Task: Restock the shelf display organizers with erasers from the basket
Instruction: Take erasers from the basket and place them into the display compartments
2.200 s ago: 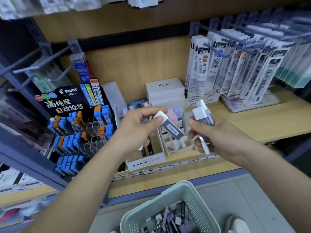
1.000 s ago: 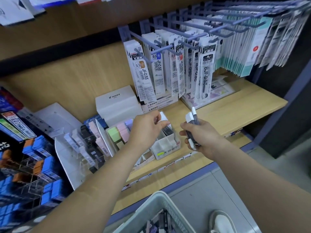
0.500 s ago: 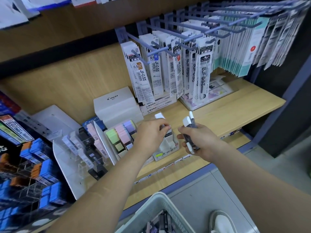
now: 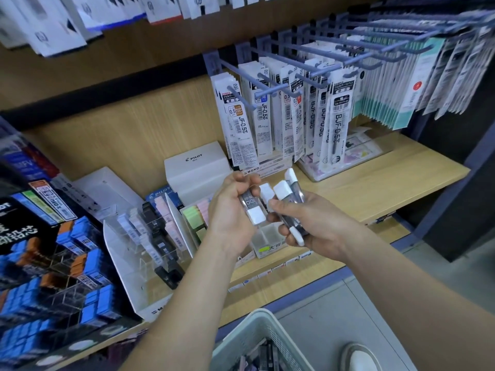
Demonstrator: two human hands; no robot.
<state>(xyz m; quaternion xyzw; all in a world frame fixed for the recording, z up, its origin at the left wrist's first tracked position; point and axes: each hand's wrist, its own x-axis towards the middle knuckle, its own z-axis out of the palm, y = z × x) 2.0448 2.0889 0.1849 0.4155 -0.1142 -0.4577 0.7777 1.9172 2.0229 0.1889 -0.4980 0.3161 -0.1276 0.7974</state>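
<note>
My left hand [image 4: 232,210] grips one white eraser in a dark sleeve [image 4: 253,208], lifted above the shelf. My right hand [image 4: 308,223] holds a bunch of several such erasers [image 4: 290,199], their white ends sticking up. The two hands almost touch above a small clear compartment organizer [image 4: 267,241] at the shelf's front edge. Beside it stand pastel erasers [image 4: 197,218] in slots and a clear tiered organizer [image 4: 150,236] with sleeved erasers. The pale green basket [image 4: 251,333] with more erasers sits below, at the bottom edge.
Refill packets [image 4: 289,121] hang on grey hooks above the wooden shelf [image 4: 375,183]. A white Pilot box [image 4: 197,167] stands at the back. A black display of blue and orange lead cases [image 4: 53,277] fills the left. A shoe [image 4: 359,357] shows on the floor.
My left hand has come up from the small organizer and now holds a sleeved eraser beside my right hand's bunch. The view has shifted slightly.
</note>
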